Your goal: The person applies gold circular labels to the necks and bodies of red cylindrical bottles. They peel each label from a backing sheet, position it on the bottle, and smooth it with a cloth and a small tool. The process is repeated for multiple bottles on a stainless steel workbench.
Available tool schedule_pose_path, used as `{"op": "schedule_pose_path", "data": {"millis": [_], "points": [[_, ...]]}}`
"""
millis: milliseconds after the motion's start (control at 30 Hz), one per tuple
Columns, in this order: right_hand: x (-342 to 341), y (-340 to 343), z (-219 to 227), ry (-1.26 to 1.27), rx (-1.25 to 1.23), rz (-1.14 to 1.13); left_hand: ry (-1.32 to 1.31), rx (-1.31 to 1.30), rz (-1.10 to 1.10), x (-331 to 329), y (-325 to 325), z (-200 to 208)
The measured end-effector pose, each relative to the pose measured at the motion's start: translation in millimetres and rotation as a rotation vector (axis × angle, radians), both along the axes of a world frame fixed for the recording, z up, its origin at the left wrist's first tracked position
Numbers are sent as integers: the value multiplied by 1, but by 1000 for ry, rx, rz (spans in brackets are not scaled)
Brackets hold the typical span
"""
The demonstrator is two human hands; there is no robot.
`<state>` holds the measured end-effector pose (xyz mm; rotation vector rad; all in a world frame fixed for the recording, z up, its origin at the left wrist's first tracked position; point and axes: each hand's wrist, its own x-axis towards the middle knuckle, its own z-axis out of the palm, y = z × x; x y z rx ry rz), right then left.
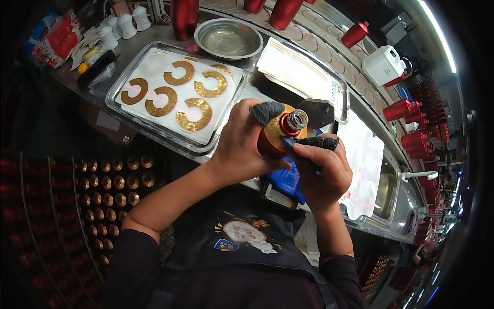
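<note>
In front of me I hold a red bottle (271, 149) tilted, its clear threaded neck (297, 119) uncapped and a gold band (272, 131) round its shoulder. My left hand (242, 141) is wrapped round its side, with a dark grey cover on a fingertip lying by the shoulder. Against the bottle near the neck, my right hand (324, 172) pinches a small blue piece (288, 142); its exact kind is hidden by the fingers. One right finger also wears a dark cover. To the left, gold C-shaped decals (194, 114) lie on white paper in a metal tray (116, 85).
A metal bowl (229, 40) of liquid stands behind the tray. Papers (298, 67) lie in a second tray. Farther right are a white jug (383, 64), a tap (419, 175) and a sink. Red bottles stand along a conveyor (329, 46); racked bottles (108, 183) fill the lower left.
</note>
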<state>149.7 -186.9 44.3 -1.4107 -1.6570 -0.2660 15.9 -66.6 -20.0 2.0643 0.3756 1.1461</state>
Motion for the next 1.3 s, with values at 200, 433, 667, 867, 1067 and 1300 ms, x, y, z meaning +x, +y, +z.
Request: {"op": "schedule_pose_path", "data": {"millis": [200, 433, 667, 867, 1067, 1300], "points": [[-4, -2, -1, 63, -28, -28, -26, 74, -5, 7, -3, -2], [-6, -2, -4, 109, -26, -42, -49, -345, -172, 9, -7, -5], [-6, -2, -4, 136, -46, -36, -70, -497, -288, 5, -1, -3], [-8, -4, -6, 133, -49, -40, 10, -344, -48, 6, -7, -11], [-9, -3, -8, 148, -46, -87, -17, -22, 40, 7, -5, -14], [-29, -2, -16, 49, -69, 126, 1, -148, 221, 17, -22, -28]]}}
